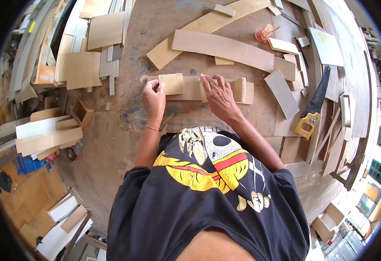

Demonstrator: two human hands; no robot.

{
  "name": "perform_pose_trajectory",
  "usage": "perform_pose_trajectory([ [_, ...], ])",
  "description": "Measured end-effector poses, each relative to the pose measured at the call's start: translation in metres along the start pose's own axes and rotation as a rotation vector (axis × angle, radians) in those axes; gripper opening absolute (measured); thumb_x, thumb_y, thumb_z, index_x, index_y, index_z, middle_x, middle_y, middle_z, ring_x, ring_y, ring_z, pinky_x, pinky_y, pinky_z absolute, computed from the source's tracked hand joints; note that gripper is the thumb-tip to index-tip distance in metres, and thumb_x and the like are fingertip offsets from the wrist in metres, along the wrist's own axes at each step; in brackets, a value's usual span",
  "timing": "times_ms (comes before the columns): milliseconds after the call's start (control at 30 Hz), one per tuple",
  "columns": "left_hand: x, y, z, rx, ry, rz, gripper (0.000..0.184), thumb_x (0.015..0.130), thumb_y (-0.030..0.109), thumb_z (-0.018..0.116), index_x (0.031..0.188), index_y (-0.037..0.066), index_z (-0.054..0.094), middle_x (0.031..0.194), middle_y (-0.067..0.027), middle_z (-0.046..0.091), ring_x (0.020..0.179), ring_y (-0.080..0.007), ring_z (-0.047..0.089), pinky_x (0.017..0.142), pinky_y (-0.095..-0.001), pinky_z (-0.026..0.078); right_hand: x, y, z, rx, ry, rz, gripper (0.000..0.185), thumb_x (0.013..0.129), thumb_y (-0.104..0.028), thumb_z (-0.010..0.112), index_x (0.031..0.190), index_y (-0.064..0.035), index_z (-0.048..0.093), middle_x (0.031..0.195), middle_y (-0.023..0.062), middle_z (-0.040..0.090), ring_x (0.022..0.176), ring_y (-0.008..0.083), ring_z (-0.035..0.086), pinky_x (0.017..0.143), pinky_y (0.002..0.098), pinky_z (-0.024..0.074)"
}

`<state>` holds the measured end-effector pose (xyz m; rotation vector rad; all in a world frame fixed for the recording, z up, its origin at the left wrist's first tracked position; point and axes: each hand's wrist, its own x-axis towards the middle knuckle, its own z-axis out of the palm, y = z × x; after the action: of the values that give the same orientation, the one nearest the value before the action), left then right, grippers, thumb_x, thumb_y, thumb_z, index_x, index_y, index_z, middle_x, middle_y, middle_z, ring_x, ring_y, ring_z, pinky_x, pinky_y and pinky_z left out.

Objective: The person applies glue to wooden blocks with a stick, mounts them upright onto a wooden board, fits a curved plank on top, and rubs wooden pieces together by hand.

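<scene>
So far we've got a long board [190, 89] lying crosswise on the bench [260, 115], right in front of us, with an upright block [241, 90] at its right end. Can't tell if that one's fixed or just standing there. The small panel [173, 84] over the left end looks unfixed to us, since our left hand [154, 93] has its edge pinched between thumb and fingers. Our right hand [218, 93] is spread over a middle piece [203, 93]; can't tell if it's gripping or only pressing.

Room-wise, the near edge of the bench is close to our shirt [207, 174], with a narrow open strip before the board. There's more space off the right end, up to the grey slat [281, 94]. The far side is tighter: curved plank [223, 48], then the red cup [264, 33]. The saw [316, 102] sits well off right.
</scene>
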<state>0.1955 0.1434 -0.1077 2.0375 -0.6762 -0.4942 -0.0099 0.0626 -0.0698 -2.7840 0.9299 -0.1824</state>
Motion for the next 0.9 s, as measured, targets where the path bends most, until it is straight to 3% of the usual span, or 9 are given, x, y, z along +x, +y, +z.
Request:
perform_pose_trajectory([
  [100,-0.004,0.015,-0.003,0.184,0.044,0.073,0.017,0.082,0.008,0.065,0.095,-0.003,0.063,0.087,-0.0149,0.069,0.075,-0.0247,0.066,0.070,-0.0330,0.050,0.004,0.001,0.005,0.036,-0.036,0.013,0.074,0.068,0.001,0.059,0.138,-0.0001,0.033,0.131,0.0127,0.047,0.118,0.0311,0.041,0.088,0.0415,0.0387],
  [167,-0.005,0.016,-0.002,0.285,0.109,0.314,0.017,0.082,0.008,0.065,0.096,-0.002,0.063,0.086,-0.0157,0.068,0.075,-0.0270,0.066,0.070,-0.0344,0.051,0.005,0.002,0.006,0.070,-0.063,0.037,0.083,0.063,0.003,0.062,0.140,-0.0020,0.031,0.132,0.0124,0.047,0.120,0.0307,0.040,0.093,0.0417,0.0368],
  [200,-0.008,0.024,-0.002,0.285,0.106,0.312,0.017,0.082,0.008,0.065,0.096,-0.002,0.063,0.086,-0.0157,0.068,0.075,-0.0270,0.066,0.070,-0.0344,0.051,0.005,0.002,0.004,0.071,-0.077,0.036,0.086,0.062,0.001,0.065,0.141,-0.0029,0.030,0.132,0.0124,0.047,0.120,0.0306,0.040,0.094,0.0419,0.0364],
  [267,-0.018,0.049,-0.002,0.089,-0.116,0.164,0.016,0.082,0.008,0.064,0.095,-0.001,0.063,0.084,-0.0164,0.067,0.076,-0.0275,0.066,0.070,-0.0345,0.051,0.006,0.003,-0.006,0.071,-0.092,0.035,0.090,0.062,-0.001,0.069,0.142,-0.0038,0.028,0.131,0.0125,0.047,0.119,0.0306,0.040,0.095,0.0420,0.0360],
  [367,-0.026,0.052,0.010,-0.065,-0.294,0.121,0.016,0.084,0.009,0.064,0.096,-0.002,0.063,0.083,-0.0131,0.068,0.075,-0.0201,0.066,0.069,-0.0313,0.052,0.005,0.005,-0.021,0.311,-0.106,0.138,0.103,0.058,-0.009,0.079,0.144,-0.0063,0.024,0.131,0.0127,0.048,0.119,0.0305,0.041,0.097,0.0414,0.0362],
  [433,-0.029,0.058,0.013,-0.134,-0.375,0.093,0.016,0.086,0.008,0.063,0.096,-0.003,0.063,0.083,-0.0117,0.068,0.075,-0.0175,0.066,0.068,-0.0296,0.052,0.002,0.008,-0.022,0.678,0.120,0.109,0.115,0.052,-0.017,0.086,0.145,-0.0063,0.020,0.128,0.0116,0.050,0.118,0.0315,0.041,0.098,0.0444,0.0375],
  [500,-0.030,0.070,0.011,-0.393,-0.544,-0.127,0.014,0.088,0.007,0.061,0.096,-0.004,0.062,0.084,-0.0096,0.068,0.076,-0.0145,0.066,0.067,-0.0258,0.053,0.000,0.009,-0.023,0.756,0.138,0.159,0.114,0.054,-0.018,0.086,0.146,-0.0069,0.019,0.129,0.0115,0.050,0.119,0.0303,0.042,0.099,0.0445,0.0369],
  [733,-0.025,0.077,0.007,-0.474,-0.628,-0.153,0.016,0.088,0.004,0.060,0.102,-0.003,0.062,0.085,-0.0074,0.068,0.073,-0.0127,0.064,0.066,-0.0238,0.053,-0.005,0.014,-0.017,1.148,0.146,0.296,0.115,0.059,-0.031,0.086,0.147,-0.0060,0.016,0.130,0.0127,0.050,0.119,0.0261,0.048,0.098,0.0426,0.0386],
  [900,-0.026,0.101,-0.003,-0.050,-0.543,0.532,0.032,0.081,-0.003,0.064,0.111,0.006,0.063,0.106,-0.0072,0.060,0.099,-0.0175,0.056,0.080,-0.0300,0.048,-0.006,0.017,-0.019,1.669,0.074,0.361,0.114,0.064,-0.035,0.085,0.146,-0.0009,0.014,0.129,0.0195,0.049,0.121,0.0271,0.047,0.101,0.0403,0.0366],
])
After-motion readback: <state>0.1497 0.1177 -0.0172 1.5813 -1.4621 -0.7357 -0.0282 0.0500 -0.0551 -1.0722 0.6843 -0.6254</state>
